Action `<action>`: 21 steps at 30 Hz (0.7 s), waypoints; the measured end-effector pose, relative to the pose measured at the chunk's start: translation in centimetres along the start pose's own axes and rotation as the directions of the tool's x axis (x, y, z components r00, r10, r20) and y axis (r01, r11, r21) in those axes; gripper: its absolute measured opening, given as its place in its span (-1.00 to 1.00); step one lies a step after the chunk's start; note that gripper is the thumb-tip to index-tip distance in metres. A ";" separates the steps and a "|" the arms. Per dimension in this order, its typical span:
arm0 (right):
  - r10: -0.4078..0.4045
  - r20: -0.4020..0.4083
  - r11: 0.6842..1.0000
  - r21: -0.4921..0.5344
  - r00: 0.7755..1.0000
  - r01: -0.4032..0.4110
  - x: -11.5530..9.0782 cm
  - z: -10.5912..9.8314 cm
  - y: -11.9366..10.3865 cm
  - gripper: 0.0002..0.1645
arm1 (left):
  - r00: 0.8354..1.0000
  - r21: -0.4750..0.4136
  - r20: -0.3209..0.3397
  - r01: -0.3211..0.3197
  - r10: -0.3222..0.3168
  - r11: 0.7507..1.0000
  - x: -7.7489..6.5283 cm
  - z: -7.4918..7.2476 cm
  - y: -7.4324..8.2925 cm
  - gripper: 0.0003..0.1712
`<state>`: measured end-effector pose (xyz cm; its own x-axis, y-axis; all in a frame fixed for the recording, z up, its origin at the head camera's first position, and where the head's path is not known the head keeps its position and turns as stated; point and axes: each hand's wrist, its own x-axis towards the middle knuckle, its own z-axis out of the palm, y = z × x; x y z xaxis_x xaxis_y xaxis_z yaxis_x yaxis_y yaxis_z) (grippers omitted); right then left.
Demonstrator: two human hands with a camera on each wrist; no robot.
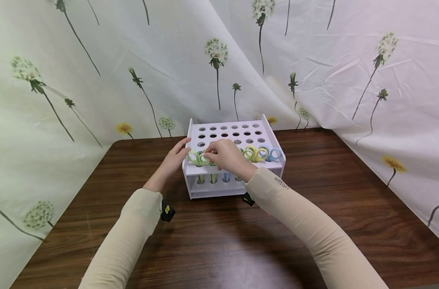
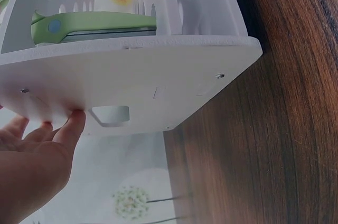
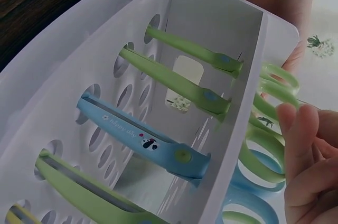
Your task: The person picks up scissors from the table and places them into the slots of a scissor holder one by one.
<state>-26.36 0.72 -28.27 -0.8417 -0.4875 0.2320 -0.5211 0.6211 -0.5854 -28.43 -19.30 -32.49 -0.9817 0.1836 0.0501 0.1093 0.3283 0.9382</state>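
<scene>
A white rack (image 1: 223,170) with rows of round holes stands on the table, its front row filled with several scissors, blades down. My left hand (image 1: 174,158) rests against the rack's left side panel (image 2: 132,71), fingers extended on its outer face. My right hand (image 1: 228,154) reaches over the front row, its thumb and finger pinching a handle loop of the leftmost green scissors (image 1: 193,157). Another pair of green scissors (image 3: 174,78) and blue scissors (image 3: 142,137) stand beside it. Farther right are yellow scissors (image 1: 256,154) and light blue scissors (image 1: 274,154).
Holes in the rack's back rows (image 1: 235,134) hold no scissors. A dark wooden table (image 1: 205,241) lies under the rack, and a white curtain (image 1: 169,60) printed with flowers hangs behind and along the sides. Each wrist carries a small black camera (image 1: 167,211).
</scene>
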 end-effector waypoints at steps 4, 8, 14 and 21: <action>0.000 0.000 1.000 0.011 1.000 0.000 -0.1 0.0 0.1 -0.82 | 1.000 -0.003 -0.002 -0.004 0.004 1.000 0.0 0.0 0.0 -0.42; -0.001 -0.007 1.000 0.012 1.000 0.001 -0.2 -0.1 0.2 -0.80 | 1.000 0.005 -0.004 -0.003 0.003 1.000 0.2 0.0 0.0 -0.42; 0.019 -0.014 1.000 0.017 1.000 -0.018 -0.2 -0.6 0.3 -0.79 | 1.000 0.014 -0.003 -0.007 0.007 1.000 0.3 0.0 0.0 -0.43; 0.017 -0.054 1.000 0.021 0.998 -0.015 -0.2 -1.7 0.3 -0.78 | 1.000 0.011 0.001 -0.016 0.016 1.000 0.5 -0.1 0.1 -0.43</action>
<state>-26.56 2.06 -27.21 -0.8566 -0.4434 0.2637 -0.5049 0.6155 -0.6052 -28.94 -19.23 -32.37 -0.9798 0.1893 0.0646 0.1263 0.3351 0.9337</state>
